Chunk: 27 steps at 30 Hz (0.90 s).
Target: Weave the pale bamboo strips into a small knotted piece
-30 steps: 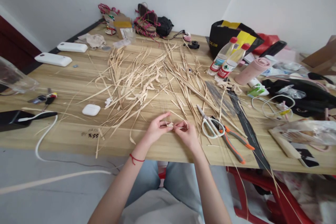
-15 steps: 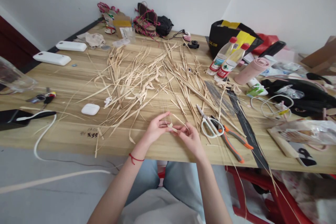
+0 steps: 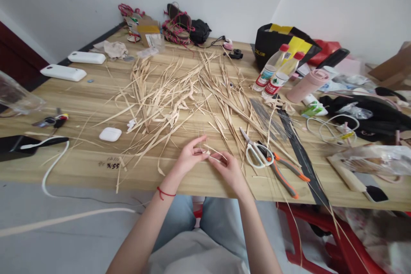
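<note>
Near the table's front edge, my left hand (image 3: 190, 154) pinches a small pale woven piece of straw (image 3: 207, 152) between thumb and fingers. Close on its right, my right hand (image 3: 228, 170) is closed, thumb and fingertips together at a thin straw strip (image 3: 217, 152) that runs from the small piece. Part of the small piece is hidden by the fingertips. Fine strands stick up from it, too thin to follow. Beyond both hands a loose pile of straw strips (image 3: 167, 90) spreads over the table, with a knobbly braided length (image 3: 180, 105) lying on it.
Right of my hands lie white-handled scissors (image 3: 259, 156) and orange-grey pliers (image 3: 284, 175), touching each other. Two bottles (image 3: 274, 83), a pink tumbler (image 3: 308, 85) and a black bag (image 3: 265, 45) stand behind. A white earbud case (image 3: 110, 134) lies to the left.
My right hand has shifted slightly and its fingers have drawn closer together. The thin strip now slants less steeply. My left hand has hardly moved.
</note>
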Tool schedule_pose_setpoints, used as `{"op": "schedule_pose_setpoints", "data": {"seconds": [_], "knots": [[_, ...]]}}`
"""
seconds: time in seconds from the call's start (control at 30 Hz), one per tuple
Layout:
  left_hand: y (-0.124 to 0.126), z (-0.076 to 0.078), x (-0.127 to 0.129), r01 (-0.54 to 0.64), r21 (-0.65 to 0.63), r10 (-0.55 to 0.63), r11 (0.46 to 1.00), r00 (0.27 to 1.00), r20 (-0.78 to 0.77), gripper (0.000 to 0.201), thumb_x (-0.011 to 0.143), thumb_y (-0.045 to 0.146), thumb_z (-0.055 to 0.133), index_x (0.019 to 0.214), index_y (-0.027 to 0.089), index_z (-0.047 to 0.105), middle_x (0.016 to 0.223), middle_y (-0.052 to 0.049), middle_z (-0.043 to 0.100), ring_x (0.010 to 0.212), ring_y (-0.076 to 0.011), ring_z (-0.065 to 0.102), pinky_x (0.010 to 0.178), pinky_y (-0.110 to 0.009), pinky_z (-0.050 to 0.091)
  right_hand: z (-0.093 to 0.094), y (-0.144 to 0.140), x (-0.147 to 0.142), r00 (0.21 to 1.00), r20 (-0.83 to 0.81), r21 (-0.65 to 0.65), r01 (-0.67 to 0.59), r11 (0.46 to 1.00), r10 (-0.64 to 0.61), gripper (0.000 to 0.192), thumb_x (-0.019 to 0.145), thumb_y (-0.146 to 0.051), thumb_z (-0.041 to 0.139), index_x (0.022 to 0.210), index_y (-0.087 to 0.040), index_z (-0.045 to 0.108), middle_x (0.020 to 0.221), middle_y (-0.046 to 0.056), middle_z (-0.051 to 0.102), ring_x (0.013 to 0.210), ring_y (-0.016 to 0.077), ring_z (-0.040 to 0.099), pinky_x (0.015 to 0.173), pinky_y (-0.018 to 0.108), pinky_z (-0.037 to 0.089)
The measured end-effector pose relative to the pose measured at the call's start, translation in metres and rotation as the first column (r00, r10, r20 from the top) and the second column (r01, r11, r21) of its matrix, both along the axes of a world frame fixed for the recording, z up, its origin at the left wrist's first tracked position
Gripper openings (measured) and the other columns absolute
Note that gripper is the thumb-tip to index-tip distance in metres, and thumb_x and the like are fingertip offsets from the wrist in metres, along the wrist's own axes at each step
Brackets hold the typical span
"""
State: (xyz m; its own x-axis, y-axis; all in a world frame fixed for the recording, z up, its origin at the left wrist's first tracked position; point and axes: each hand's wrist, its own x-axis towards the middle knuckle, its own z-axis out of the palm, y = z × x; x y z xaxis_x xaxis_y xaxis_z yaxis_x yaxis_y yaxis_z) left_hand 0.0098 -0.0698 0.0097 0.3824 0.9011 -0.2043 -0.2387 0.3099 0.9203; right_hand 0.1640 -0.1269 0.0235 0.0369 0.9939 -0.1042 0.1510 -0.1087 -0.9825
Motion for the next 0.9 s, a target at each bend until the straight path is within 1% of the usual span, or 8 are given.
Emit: {"op": "schedule_pose_setpoints", "data": {"seconds": [0.07, 0.17, 0.27, 0.47, 0.6, 0.7, 0.83, 0.9], "knots": [[0.0, 0.002, -0.001, 0.007, -0.005, -0.007, 1.0, 1.0, -0.005, 0.067, 0.062, 0.01, 0.073, 0.124, 0.022, 0.052, 0.136, -0.01, 0.046, 0.081, -0.0098, 0.062, 0.074, -0.024, 0.053, -0.001, 0.002, -0.002, 0.999, 0.043, 0.017, 0.032, 0.999, -0.033, 0.025, 0.073, -0.042, 0.063, 0.077, -0.018, 0.062, 0.079, 0.005, 0.067, 0.074, 0.0191, 0.062, 0.067, 0.029, 0.048], [0.001, 0.004, -0.002, 0.019, -0.011, -0.019, 1.0, 1.0, -0.012, 0.065, 0.063, 0.011, 0.073, 0.124, 0.023, 0.052, 0.137, -0.011, 0.045, 0.083, -0.0118, 0.063, 0.077, -0.026, 0.053, -0.002, 0.003, -0.005, 0.993, 0.093, 0.014, 0.068, 0.998, -0.069, 0.025, 0.072, -0.042, 0.063, 0.071, -0.018, 0.059, 0.069, 0.003, 0.063, 0.063, 0.0164, 0.057, 0.058, 0.026, 0.045], [0.001, 0.004, -0.002, 0.013, -0.007, -0.013, 1.0, 1.0, -0.018, 0.063, 0.064, 0.013, 0.073, 0.123, 0.022, 0.053, 0.137, -0.011, 0.045, 0.084, -0.013, 0.064, 0.078, -0.028, 0.054, -0.001, 0.003, -0.009, 0.99, 0.096, 0.016, 0.101, 0.995, -0.102, 0.027, 0.072, -0.044, 0.063, 0.068, -0.018, 0.058, 0.065, 0.003, 0.062, 0.059, 0.0155, 0.055, 0.054, 0.025, 0.042], [0.001, 0.004, 0.002, -0.029, -0.014, 0.028, 0.999, 0.998, -0.049, 0.06, 0.065, 0.015, 0.073, 0.122, 0.021, 0.054, 0.135, -0.011, 0.048, 0.08, -0.0129, 0.064, 0.077, -0.03, 0.055, 0.001, 0.001, -0.014, 0.989, 0.08, 0.009, 0.121, 0.993, -0.121, 0.025, 0.073, -0.041, 0.061, 0.073, -0.016, 0.064, 0.071, 0.005, 0.067, 0.063, 0.0175, 0.057, 0.058, 0.027, 0.043], [0.0, 0.004, 0.002, -0.027, -0.004, 0.027, 1.0, 0.999, -0.047, 0.055, 0.068, 0.018, 0.071, 0.121, 0.019, 0.055, 0.132, -0.012, 0.051, 0.074, -0.0109, 0.064, 0.069, -0.025, 0.056, 0.001, 0.0, -0.015, 0.988, 0.059, -0.013, 0.143, 0.99, -0.142, 0.023, 0.072, -0.037, 0.061, 0.074, -0.015, 0.067, 0.073, 0.006, 0.068, 0.066, 0.0186, 0.059, 0.064, 0.029, 0.044], [0.0, 0.004, 0.002, -0.026, -0.004, 0.025, 1.0, 0.999, -0.028, 0.056, 0.068, 0.017, 0.07, 0.121, 0.019, 0.054, 0.134, -0.011, 0.05, 0.074, -0.0103, 0.064, 0.066, -0.023, 0.056, 0.0, 0.0, -0.016, 0.985, 0.036, -0.017, 0.169, 0.986, -0.168, 0.022, 0.07, -0.036, 0.063, 0.075, -0.015, 0.069, 0.076, 0.006, 0.07, 0.071, 0.0209, 0.062, 0.069, 0.031, 0.046], [0.0, 0.002, 0.002, -0.012, -0.017, 0.012, 1.0, 1.0, -0.007, 0.058, 0.068, 0.017, 0.07, 0.123, 0.019, 0.052, 0.134, -0.012, 0.049, 0.073, -0.0102, 0.064, 0.066, -0.024, 0.056, 0.001, 0.002, -0.015, 0.981, 0.044, -0.022, 0.188, 0.982, -0.187, 0.022, 0.069, -0.036, 0.064, 0.076, -0.016, 0.07, 0.076, 0.006, 0.071, 0.072, 0.022, 0.063, 0.07, 0.032, 0.046], [0.001, 0.001, 0.001, -0.01, -0.015, 0.01, 1.0, 1.0, -0.004, 0.059, 0.069, 0.017, 0.07, 0.124, 0.019, 0.051, 0.131, -0.012, 0.051, 0.074, -0.0107, 0.064, 0.067, -0.026, 0.056, 0.002, 0.004, -0.013, 0.984, 0.045, -0.019, 0.172, 0.985, -0.171, 0.021, 0.07, -0.036, 0.063, 0.076, -0.016, 0.07, 0.075, 0.006, 0.071, 0.072, 0.0216, 0.063, 0.069, 0.031, 0.046]]}}
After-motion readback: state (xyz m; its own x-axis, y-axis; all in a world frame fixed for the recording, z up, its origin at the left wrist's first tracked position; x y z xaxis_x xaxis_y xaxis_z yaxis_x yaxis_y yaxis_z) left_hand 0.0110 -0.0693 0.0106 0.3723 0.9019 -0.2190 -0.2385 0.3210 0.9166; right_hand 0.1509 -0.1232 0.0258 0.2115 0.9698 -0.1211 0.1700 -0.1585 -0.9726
